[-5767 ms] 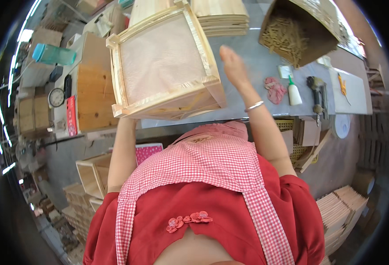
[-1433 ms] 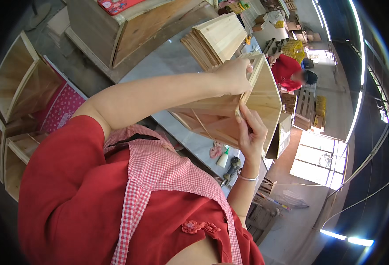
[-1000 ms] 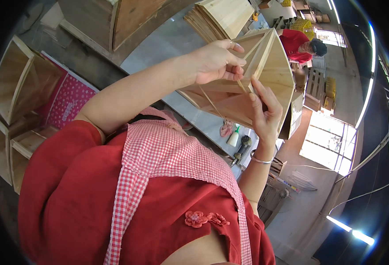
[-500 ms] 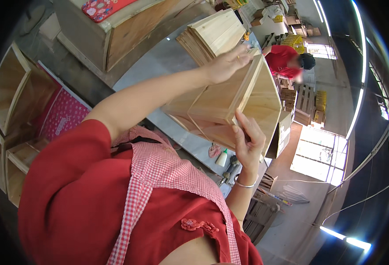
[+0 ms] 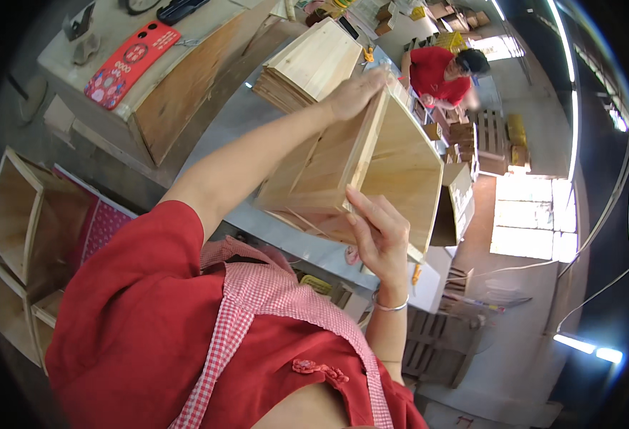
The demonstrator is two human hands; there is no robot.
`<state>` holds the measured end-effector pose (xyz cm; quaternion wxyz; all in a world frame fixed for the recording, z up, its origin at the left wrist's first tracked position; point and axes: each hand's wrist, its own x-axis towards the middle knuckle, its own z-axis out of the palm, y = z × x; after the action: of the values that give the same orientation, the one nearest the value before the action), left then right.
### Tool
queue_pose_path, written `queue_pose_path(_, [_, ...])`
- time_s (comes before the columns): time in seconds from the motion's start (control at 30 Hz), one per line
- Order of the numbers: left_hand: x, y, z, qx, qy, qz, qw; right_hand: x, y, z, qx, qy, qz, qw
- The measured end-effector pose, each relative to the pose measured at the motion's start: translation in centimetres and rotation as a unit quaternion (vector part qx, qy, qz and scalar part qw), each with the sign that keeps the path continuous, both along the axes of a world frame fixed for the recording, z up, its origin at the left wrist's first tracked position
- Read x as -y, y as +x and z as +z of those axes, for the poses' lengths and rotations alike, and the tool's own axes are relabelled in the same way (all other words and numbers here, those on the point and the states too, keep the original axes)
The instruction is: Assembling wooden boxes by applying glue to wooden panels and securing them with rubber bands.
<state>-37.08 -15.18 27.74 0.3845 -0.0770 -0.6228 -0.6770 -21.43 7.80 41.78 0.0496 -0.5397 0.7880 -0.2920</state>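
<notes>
An open box of pale wood point(image 5: 400, 182) stands tilted in front of me at the table, its open side facing right. My left hand point(image 5: 357, 94) reaches across to its far corner, with the fingers closed over the rim; some fingertips are blurred or hidden. At the near corner, my right hand point(image 5: 382, 232) pinches the rim edge between thumb and fingers. A stack of light wooden boards point(image 5: 318, 64) lies just beyond my left hand.
The box rests over a grey tabletop point(image 5: 218, 146). More wooden boxes point(image 5: 18, 214) are stacked at the left. A red flowered flat item point(image 5: 132, 64) lies on a workbench at the upper left. Beyond the box, a person in red point(image 5: 436, 75) works near a cardboard box point(image 5: 454, 204).
My left hand, raised with its fingers stretched out, has come down onto the box's far corner. The right hand keeps its hold on the near corner. The whole view has shifted.
</notes>
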Motion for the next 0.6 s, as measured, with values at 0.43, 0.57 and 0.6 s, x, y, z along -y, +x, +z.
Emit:
queue_pose_path(0.43, [1.2, 9.9, 11.3, 0.141, 0.163, -0.054, 0.975, -23.6, -12.0, -13.7, 0.059, -0.416, -0.466, 0.779])
queue_pose_path(0.57, [-5.0, 12.0, 17.8, 0.156, 0.171, -0.139, 0.963, -29.4, -14.4, -30.1, 0.090, 0.081, -0.475, 0.872])
queue_pose_path(0.6, [-6.9, 12.0, 18.9, 0.145, 0.144, -0.192, 0.960, -30.3, -14.6, -33.4, 0.028, 0.083, -0.456, 0.885])
